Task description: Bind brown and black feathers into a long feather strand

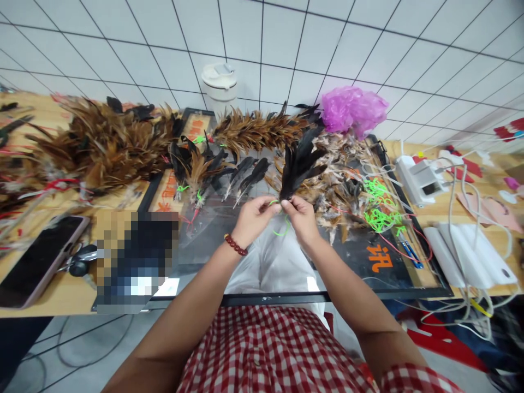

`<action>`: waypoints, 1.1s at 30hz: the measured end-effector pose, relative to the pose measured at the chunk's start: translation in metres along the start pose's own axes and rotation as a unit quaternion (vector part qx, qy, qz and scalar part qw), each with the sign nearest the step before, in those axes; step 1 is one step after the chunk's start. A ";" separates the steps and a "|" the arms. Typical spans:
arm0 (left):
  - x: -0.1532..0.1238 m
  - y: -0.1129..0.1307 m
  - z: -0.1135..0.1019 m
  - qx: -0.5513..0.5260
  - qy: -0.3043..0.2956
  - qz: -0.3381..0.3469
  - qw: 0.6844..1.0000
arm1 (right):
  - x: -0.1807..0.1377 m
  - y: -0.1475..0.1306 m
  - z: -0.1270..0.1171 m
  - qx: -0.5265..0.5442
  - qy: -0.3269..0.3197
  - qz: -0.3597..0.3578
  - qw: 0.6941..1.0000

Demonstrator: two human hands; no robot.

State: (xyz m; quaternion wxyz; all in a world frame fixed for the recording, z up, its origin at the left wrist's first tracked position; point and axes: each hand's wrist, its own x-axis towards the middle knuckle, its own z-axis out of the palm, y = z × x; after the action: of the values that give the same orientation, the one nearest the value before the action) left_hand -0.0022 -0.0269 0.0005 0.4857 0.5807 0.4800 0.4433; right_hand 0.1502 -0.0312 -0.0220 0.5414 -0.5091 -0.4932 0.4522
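While both hands pinch its quill ends, the fanned bundle of long black feathers (298, 161) stands upright just above the middle of the black glass-topped board (245, 240). My left hand (254, 218) and right hand (303, 215) sit close together, fingertips almost meeting, each clamped on the stems. A thin neon-green elastic loop (281, 230) dangles between them.

As I judge it, the grip is narrow. If either pinch loosens, the quills could splay and single feathers drop among the loose brown and white feathers (339, 185) just beside the right hand, where they would be hard to pick out. The stretched loop could also snap off the stems or catch on a fingertip.

The tangle of green elastic loops (379, 210) lies near, to the right.

For writing, a large orange Chinese character (379, 257) shows on the board. Further orange characters (167, 188) on its left edge are partly covered, and I cannot read them. No brand is legible on the pink-cased smartphone (39, 259) on the wooden surface (65, 297).
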 end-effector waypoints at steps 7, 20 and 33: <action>-0.003 0.002 0.015 -0.176 0.012 -0.068 0.982 | 0.001 -0.005 0.004 0.073 0.009 0.033 0.997; -0.004 0.001 0.016 -0.188 0.025 -0.097 0.977 | -0.001 -0.011 0.006 0.087 -0.010 0.042 0.995; -0.007 0.015 0.013 -0.296 -0.028 -0.183 0.937 | -0.003 -0.011 0.004 0.098 0.005 0.026 0.995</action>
State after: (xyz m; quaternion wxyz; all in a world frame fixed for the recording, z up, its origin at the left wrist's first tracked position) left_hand 0.0112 -0.0364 0.0131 0.7214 0.3254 0.4112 0.4523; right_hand 0.1458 -0.0348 -0.0116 0.5787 -0.4688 -0.4304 0.5100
